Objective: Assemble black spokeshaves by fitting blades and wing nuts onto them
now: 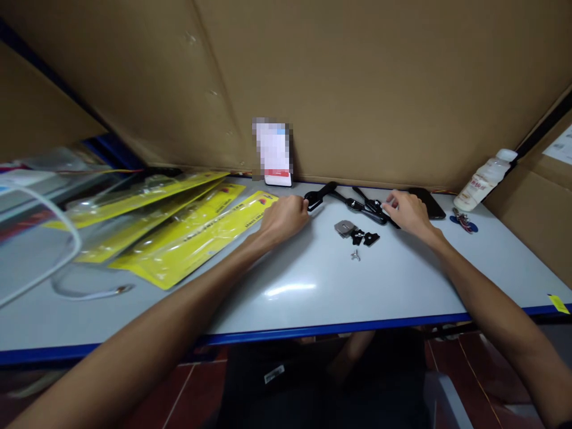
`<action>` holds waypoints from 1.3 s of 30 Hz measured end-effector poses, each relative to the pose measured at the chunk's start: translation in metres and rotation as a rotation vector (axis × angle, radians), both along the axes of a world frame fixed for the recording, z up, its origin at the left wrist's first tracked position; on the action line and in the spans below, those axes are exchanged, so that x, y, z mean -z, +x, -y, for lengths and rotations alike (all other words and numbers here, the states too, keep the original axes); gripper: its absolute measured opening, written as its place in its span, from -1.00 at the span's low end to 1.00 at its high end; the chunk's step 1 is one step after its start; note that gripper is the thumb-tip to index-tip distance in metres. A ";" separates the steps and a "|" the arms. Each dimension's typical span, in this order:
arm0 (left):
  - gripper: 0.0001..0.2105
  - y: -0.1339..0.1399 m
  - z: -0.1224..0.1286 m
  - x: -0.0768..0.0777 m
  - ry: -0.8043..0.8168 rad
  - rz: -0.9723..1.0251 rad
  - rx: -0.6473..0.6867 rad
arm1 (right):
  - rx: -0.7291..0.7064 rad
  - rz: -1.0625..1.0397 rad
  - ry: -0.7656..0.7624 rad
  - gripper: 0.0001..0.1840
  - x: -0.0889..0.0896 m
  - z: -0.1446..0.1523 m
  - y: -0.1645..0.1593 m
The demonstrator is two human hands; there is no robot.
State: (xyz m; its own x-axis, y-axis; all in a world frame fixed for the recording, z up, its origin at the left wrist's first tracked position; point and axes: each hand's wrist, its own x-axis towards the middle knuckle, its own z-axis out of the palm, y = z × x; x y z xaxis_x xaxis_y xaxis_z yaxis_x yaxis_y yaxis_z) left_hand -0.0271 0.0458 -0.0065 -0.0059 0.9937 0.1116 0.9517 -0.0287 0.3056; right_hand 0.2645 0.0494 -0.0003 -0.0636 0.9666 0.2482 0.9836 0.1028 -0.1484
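My left hand (pixel 286 215) is closed in a fist at the end of a black long-handled tool (pixel 322 192), which points away to the right. My right hand (pixel 407 211) has its fingers bent, thumb and fingertips at another black tool (pixel 373 205) in a small crossed pile. A further black tool (pixel 354 204) lies in that pile, between the hands. Nearer to me rest grey flat plates (pixel 344 228), small black notched plates (pixel 370 239) and a silver wing screw (pixel 355 255). The palm sides of both hands are hidden.
Yellow blister packs (pixel 192 250) overlap on the left, near a white cable (pixel 96 294). A propped phone (pixel 274 152) leans on the cardboard wall (pixel 357 89). At right are a dark phone (pixel 428 203), keys (pixel 463 221) and a white bottle (pixel 485 182).
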 end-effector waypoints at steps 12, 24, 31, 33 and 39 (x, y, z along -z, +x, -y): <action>-0.52 0.003 0.003 -0.001 -0.036 -0.090 0.004 | -0.197 0.037 0.043 -0.74 0.020 0.008 -0.024; -0.61 0.004 0.001 0.006 -0.049 -0.110 0.032 | -0.003 0.125 -0.172 -0.65 -0.018 0.002 0.015; -0.57 0.007 -0.002 0.017 0.042 0.005 0.128 | 0.117 -0.003 -0.570 -0.58 -0.030 -0.008 0.038; -0.54 0.007 -0.003 0.020 0.072 0.012 0.180 | 0.109 -0.135 -0.567 -0.64 -0.028 -0.010 0.038; -0.61 0.006 -0.003 0.022 0.161 0.030 0.243 | 0.110 -0.360 -0.535 -0.72 -0.023 -0.015 0.038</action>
